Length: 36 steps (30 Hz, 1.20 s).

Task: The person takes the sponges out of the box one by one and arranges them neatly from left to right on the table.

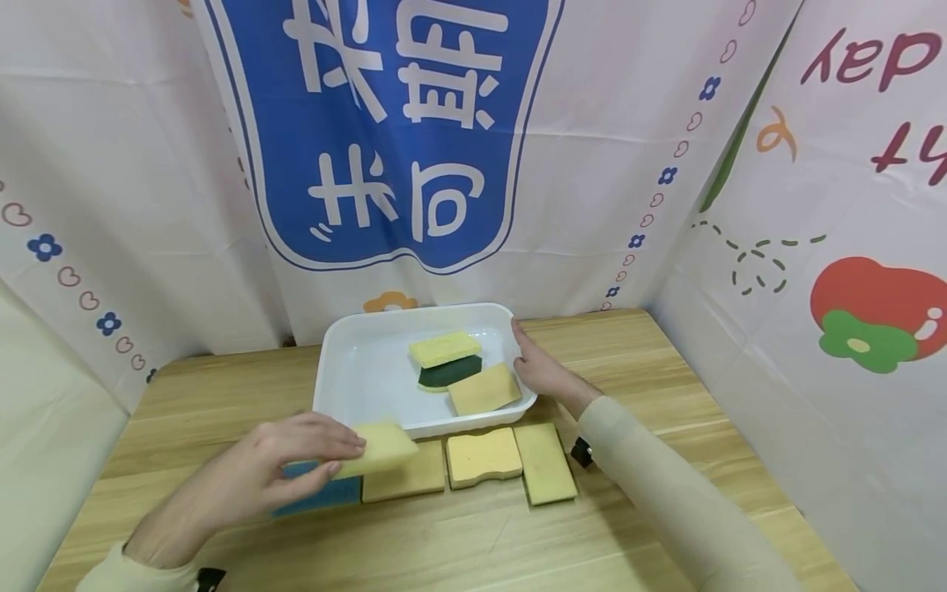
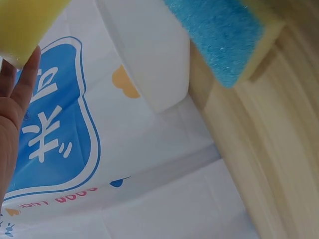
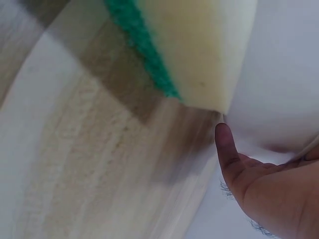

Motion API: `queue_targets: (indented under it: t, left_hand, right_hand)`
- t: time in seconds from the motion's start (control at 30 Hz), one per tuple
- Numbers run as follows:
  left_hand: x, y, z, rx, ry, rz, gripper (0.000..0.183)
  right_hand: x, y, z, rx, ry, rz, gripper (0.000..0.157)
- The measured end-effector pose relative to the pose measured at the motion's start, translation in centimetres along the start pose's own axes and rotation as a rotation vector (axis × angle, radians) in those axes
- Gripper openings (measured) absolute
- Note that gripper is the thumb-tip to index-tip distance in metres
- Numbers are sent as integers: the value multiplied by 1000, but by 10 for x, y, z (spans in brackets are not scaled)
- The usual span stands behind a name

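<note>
Head: left hand [image 1: 262, 460] pinches a yellow sponge [image 1: 388, 446] near the tray's [image 1: 362, 362] close wall; right hand [image 1: 546, 370] touches the tray's end, grip unclear. Left wrist: fingers [image 2: 26, 82] meet its corner; a light pinch should do. Right wrist: a finger [image 3: 227, 142] points toward a green-backed sponge [image 3: 194, 55]; avoid nudging it.

White printed cloth [image 1: 599, 156] hanging behind a wood-grain table [image 1: 473, 547] and a second printed sheet [image 1: 821, 247] to its right make this a curtained-off work corner, the type of room beyond unclear.
</note>
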<state>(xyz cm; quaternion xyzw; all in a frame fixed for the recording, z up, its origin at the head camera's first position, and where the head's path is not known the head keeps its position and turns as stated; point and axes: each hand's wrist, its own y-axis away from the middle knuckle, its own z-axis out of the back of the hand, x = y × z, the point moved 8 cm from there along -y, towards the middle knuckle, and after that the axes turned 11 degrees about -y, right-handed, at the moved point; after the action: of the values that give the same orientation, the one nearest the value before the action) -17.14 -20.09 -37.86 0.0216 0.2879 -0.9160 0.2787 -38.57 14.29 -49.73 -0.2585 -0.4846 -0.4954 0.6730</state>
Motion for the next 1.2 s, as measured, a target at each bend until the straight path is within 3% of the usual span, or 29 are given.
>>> queue_targets:
  t: [0.2, 0.47, 0.87, 1.0, 1.13, 1.2]
  left_hand:
    - [-10, 15, -5, 7, 49, -77, 53]
    - [-13, 32, -16, 121, 147, -31, 51]
    - [-13, 57, -23, 180, 285, -43, 51]
    - [-7, 68, -29, 298, 270, 33, 44]
    - [3, 82, -42, 505, 192, 176, 42]
    - [5, 87, -50, 596, 166, 211, 42]
  right_hand:
    - [1, 0, -2, 3, -7, 0, 82]
    - [0, 0, -2, 4, -9, 4, 82]
    - [0, -1, -2, 6, -32, -35, 82]
    - [0, 0, -2, 6, -33, -37, 82]
    - [0, 0, -2, 8, -39, -36, 83]
    - [0, 1, -2, 7, -41, -38, 83]
